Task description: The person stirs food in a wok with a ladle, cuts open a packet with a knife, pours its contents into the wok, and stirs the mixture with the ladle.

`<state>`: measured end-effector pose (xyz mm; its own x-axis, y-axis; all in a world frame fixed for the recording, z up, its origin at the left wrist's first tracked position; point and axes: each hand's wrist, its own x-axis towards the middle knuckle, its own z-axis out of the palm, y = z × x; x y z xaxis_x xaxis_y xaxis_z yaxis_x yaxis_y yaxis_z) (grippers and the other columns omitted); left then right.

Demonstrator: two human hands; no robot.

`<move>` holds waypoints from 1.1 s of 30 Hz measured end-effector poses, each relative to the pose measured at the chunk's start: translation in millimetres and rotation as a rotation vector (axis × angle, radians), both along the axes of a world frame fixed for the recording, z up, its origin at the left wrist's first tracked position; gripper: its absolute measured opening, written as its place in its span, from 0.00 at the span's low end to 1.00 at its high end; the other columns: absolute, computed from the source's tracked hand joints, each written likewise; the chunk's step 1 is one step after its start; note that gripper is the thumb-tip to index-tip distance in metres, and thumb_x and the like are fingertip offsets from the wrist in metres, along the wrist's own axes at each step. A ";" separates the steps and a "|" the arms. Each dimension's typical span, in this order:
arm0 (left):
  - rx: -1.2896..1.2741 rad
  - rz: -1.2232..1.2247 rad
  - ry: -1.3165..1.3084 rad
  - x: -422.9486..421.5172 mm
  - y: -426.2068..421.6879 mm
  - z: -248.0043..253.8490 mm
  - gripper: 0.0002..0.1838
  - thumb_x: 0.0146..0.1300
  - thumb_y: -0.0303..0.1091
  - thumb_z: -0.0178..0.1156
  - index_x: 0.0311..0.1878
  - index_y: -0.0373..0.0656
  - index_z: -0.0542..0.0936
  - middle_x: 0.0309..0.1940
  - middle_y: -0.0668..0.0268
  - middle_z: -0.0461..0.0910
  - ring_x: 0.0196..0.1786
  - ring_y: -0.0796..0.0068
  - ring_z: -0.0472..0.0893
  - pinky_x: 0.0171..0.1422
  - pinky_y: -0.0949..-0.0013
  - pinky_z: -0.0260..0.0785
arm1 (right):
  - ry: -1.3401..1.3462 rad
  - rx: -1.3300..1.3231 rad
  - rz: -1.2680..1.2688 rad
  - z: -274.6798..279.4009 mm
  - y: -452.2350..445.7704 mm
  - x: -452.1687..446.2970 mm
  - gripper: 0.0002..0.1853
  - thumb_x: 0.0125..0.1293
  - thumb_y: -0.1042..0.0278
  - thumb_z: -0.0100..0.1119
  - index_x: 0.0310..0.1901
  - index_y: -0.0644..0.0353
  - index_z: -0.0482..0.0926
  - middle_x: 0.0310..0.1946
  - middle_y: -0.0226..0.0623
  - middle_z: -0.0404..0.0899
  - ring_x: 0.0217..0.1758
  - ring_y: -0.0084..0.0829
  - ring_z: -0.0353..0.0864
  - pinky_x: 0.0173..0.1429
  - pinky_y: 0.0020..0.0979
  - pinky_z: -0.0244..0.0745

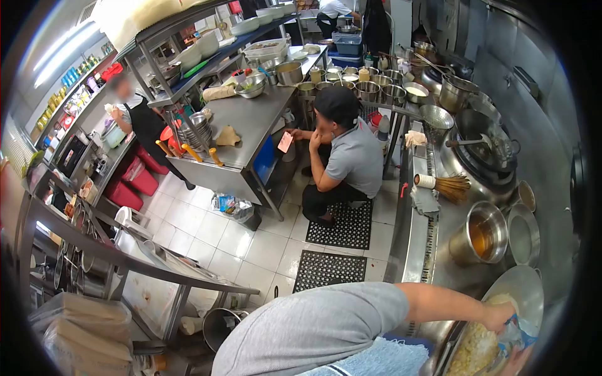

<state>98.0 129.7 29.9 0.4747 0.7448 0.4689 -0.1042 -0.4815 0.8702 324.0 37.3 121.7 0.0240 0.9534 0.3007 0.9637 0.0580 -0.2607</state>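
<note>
My left hand (498, 316) reaches over a large wok (532, 301) at the lower right, its fingers closed on a blue and clear plastic bag (515, 338). Pale yellow and whitish food (473, 348) fills much of the wok below the bag. Part of my right hand (518, 362) shows at the bottom edge beside the bag; its fingers are too cut off and dim to read. A metal pot with amber liquid (481, 238) stands on the stove behind the wok.
A bamboo brush (450, 186) and grey cloth (425, 200) lie along the stove edge. A person (354, 153) crouches by the steel table (251, 119), holding a phone (285, 142). Another person (141, 119) stands farther left. Rubber mats (329, 269) cover floor tiles.
</note>
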 end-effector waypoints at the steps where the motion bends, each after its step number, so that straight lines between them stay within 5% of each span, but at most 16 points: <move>1: 0.004 0.009 0.001 -3.9 -0.2 2.1 0.11 0.43 0.22 0.67 0.35 0.36 0.85 0.25 0.50 0.84 0.32 0.51 0.85 0.38 0.57 0.77 | -0.014 0.009 0.001 -4.0 1.6 9.1 0.26 0.64 0.48 0.67 0.49 0.67 0.84 0.43 0.56 0.84 0.45 0.50 0.83 0.53 0.47 0.75; 3: -0.032 -0.035 0.027 1.3 5.2 -2.9 0.13 0.43 0.22 0.67 0.36 0.36 0.85 0.26 0.49 0.84 0.33 0.51 0.85 0.39 0.57 0.77 | -0.131 0.079 0.017 -17.2 5.2 32.0 0.27 0.63 0.46 0.67 0.48 0.66 0.85 0.42 0.55 0.85 0.44 0.51 0.83 0.52 0.47 0.75; 5: -0.055 -0.045 0.036 8.4 7.6 -7.9 0.15 0.42 0.21 0.67 0.38 0.36 0.85 0.28 0.49 0.84 0.34 0.52 0.85 0.41 0.56 0.77 | -0.684 0.392 0.014 -47.0 15.7 69.9 0.28 0.63 0.44 0.68 0.48 0.66 0.85 0.40 0.55 0.85 0.43 0.51 0.83 0.51 0.48 0.75; 8: -0.032 -0.008 0.023 15.8 13.3 -14.0 0.18 0.41 0.22 0.68 0.40 0.37 0.85 0.31 0.48 0.84 0.37 0.51 0.85 0.43 0.56 0.77 | -0.141 -0.053 -0.254 -58.4 25.2 99.0 0.35 0.62 0.35 0.65 0.57 0.61 0.81 0.42 0.55 0.85 0.44 0.48 0.84 0.53 0.50 0.74; 10: 0.018 -0.005 0.007 26.1 16.9 -20.2 0.19 0.40 0.23 0.69 0.42 0.37 0.85 0.33 0.47 0.84 0.39 0.51 0.85 0.45 0.56 0.77 | 0.012 -0.048 -0.158 -32.3 12.1 53.5 0.35 0.62 0.36 0.65 0.57 0.62 0.81 0.43 0.55 0.85 0.44 0.48 0.84 0.53 0.49 0.74; 25: 0.106 0.097 -0.027 28.2 21.9 -16.8 0.15 0.39 0.26 0.65 0.36 0.37 0.85 0.32 0.45 0.83 0.40 0.45 0.83 0.46 0.55 0.76 | 0.072 -0.070 -0.041 -1.8 7.0 -6.0 0.31 0.63 0.43 0.67 0.57 0.63 0.81 0.45 0.56 0.84 0.47 0.46 0.83 0.56 0.47 0.74; 33: 0.046 -0.002 0.038 14.9 14.2 -2.6 0.16 0.39 0.31 0.70 0.36 0.39 0.86 0.30 0.49 0.85 0.36 0.51 0.85 0.43 0.57 0.78 | 0.081 -0.073 -0.029 0.4 8.8 -10.6 0.30 0.63 0.47 0.67 0.57 0.64 0.81 0.47 0.56 0.84 0.48 0.45 0.82 0.58 0.45 0.73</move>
